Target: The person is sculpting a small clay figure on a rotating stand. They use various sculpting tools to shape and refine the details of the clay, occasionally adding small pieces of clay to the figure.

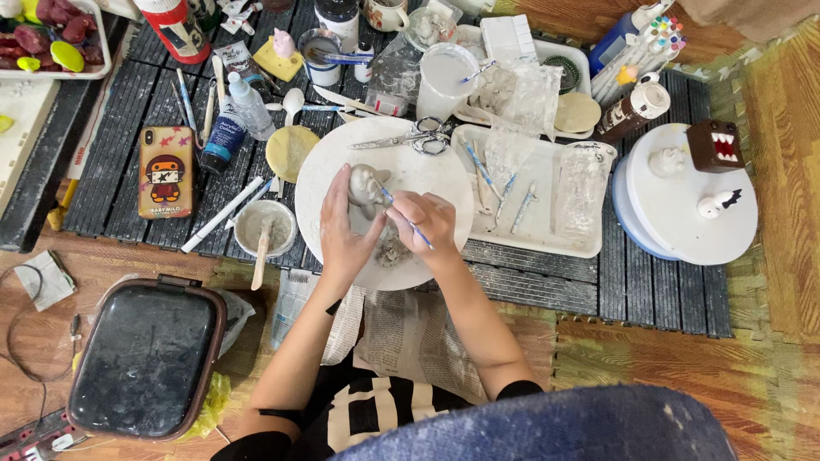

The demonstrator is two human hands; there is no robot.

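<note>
Knee point(547, 423) seen nearest | figure point(367, 189) gripped by closed left hand point(346, 230) over board point(329, 175) centre | tool point(408, 220) pinched in closed right hand point(427, 224) | light, steadied strokes are judged best.

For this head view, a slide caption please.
Left hand holds a grey clay figure while right hand works it with a blue-handled tool.

bright, even daylight with soft short shadows, sharp focus throughout, and slight wide-angle stretching toward the edges.
</note>
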